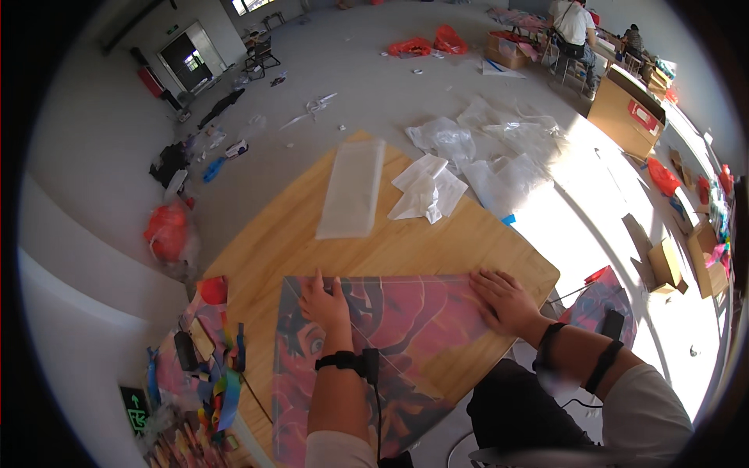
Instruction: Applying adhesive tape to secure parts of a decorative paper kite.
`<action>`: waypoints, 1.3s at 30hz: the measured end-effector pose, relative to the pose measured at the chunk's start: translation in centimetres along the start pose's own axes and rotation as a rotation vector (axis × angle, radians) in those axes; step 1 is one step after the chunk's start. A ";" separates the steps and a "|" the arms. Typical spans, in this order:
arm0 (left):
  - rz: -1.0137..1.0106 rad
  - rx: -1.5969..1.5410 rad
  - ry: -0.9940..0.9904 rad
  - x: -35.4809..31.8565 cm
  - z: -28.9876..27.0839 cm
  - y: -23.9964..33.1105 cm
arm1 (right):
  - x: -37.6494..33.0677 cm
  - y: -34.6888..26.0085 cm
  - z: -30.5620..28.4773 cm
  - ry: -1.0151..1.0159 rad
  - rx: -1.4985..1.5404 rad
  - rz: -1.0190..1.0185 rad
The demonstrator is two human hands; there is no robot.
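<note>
Spread over the near side of the wooden table is a thin printed fabric sheet (413, 312) in pink, red and dark tones, with a large cartoon eye on it. Its far edge runs nearly straight across the tabletop, and pale seam lines cross the print. My left hand (326, 306) rests near the far left corner of the fabric, fingers apart. At the far right corner my right hand (503, 300) lies flat, its fingers stretched over the fabric. Neither hand grips anything. The lower part of the sheet drops out of sight beneath my left forearm and the picture's edge.
The wooden table (265, 234) also bears a stack of clear plastic sleeves (351, 191) and crumpled white sheets (427, 191). Colourful ribbons (226, 398) crowd the left side. Plastic film (507, 148) and a cardboard box (626, 113) are on the floor. A person (573, 31) sits far off.
</note>
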State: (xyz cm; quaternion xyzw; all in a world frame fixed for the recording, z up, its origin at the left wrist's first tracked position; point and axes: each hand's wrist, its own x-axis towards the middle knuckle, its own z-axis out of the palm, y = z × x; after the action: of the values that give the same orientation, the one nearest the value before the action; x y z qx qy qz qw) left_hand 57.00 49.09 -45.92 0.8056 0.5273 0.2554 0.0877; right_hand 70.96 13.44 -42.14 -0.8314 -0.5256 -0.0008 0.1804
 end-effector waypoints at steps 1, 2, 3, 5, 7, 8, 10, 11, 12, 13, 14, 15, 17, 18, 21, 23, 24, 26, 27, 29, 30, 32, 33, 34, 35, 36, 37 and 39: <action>0.001 0.002 0.008 0.3 0.1 -0.4 | 0.0 -0.1 0.0 0.006 0.003 -0.005; -0.016 0.009 -0.035 0.7 0.2 -0.9 | 0.0 -0.1 0.1 0.013 0.009 -0.008; -0.030 0.012 -0.082 1.1 -0.1 -0.7 | 0.0 0.2 0.1 0.020 0.012 -0.006; -0.009 0.000 -0.133 1.7 -0.9 -0.8 | -0.4 0.4 0.3 0.012 0.009 0.002; 0.009 -0.004 -0.175 2.1 -1.6 -1.4 | -0.2 0.3 0.2 0.006 0.013 0.001; 0.242 -0.187 -0.232 2.0 -1.2 -2.1 | -0.2 0.4 0.1 0.009 0.017 -0.007; 0.479 -0.359 -0.297 1.4 -1.6 -1.8 | -0.4 0.3 0.3 0.011 0.031 -0.009; 0.641 -0.280 -0.335 -0.1 -1.6 -0.6 | -0.5 0.5 0.3 0.011 0.024 -0.005; 0.799 -0.195 -0.369 -1.4 -1.9 0.4 | -0.5 0.6 0.4 0.012 0.019 -0.006; 0.801 -0.191 -0.373 -2.4 -2.2 1.1 | -0.5 0.7 0.4 0.012 0.023 -0.003; 0.863 -0.063 -0.394 -3.4 -2.4 1.6 | -0.5 0.7 0.4 0.013 0.019 -0.007; 0.922 0.067 -0.412 -4.0 -2.6 1.7 | -0.5 0.7 0.3 0.015 0.015 -0.012; 0.917 0.077 -0.404 -4.4 -2.2 1.3 | -0.5 0.7 0.3 0.022 0.019 -0.009; 0.912 0.085 -0.392 -4.6 -2.1 1.3 | -0.5 0.7 0.3 0.031 0.020 -0.009; 0.888 0.156 -0.412 -4.6 -2.3 0.9 | -0.4 0.5 0.4 0.033 0.038 -0.010; 0.854 0.135 -0.411 -4.5 -1.8 0.3 | -0.5 0.6 0.5 0.034 0.040 -0.008; 0.820 0.113 -0.410 -4.5 -1.7 0.2 | -0.5 0.6 0.6 0.034 0.043 -0.005; 0.800 0.091 -0.385 -4.5 -1.6 -0.2 | -0.5 0.6 0.5 0.029 0.046 0.001; 0.774 0.071 -0.360 -4.6 -1.6 -0.2 | -0.5 0.6 0.5 0.022 0.051 0.003; 0.772 0.089 -0.339 -4.6 -1.4 -0.1 | -0.5 0.7 0.5 0.024 0.052 0.003; 0.766 0.109 -0.316 -4.6 -1.5 0.0 | -0.4 0.8 0.4 0.026 0.054 -0.003; 0.755 0.119 -0.315 -4.5 -1.5 0.3 | -0.4 1.0 0.2 0.019 0.050 0.001; 0.742 0.134 -0.312 -4.4 -1.7 0.2 | -0.3 0.9 0.1 0.013 0.048 0.000; 0.731 0.135 -0.306 -4.2 -1.6 0.0 | -0.2 0.8 0.0 0.010 0.047 -0.013; 0.710 0.143 -0.301 -4.0 -1.3 -0.3 | -0.2 0.7 -0.1 0.011 0.044 -0.006; 0.690 0.149 -0.296 -3.8 -1.2 -0.4 | -0.1 0.6 -0.2 0.010 0.039 0.000; 0.675 0.147 -0.289 -3.7 -1.2 -0.7 | 0.1 0.5 -0.2 0.006 0.034 -0.015; 0.687 0.125 -0.281 -3.9 -1.1 -1.0 | 0.2 0.3 -0.2 0.030 0.057 -0.016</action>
State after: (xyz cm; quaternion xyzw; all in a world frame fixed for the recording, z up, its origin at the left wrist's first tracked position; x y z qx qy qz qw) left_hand 54.41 45.84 -46.60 0.9665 0.2237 0.1241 0.0190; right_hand 71.39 13.44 -42.04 -0.8217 -0.5292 0.0000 0.2118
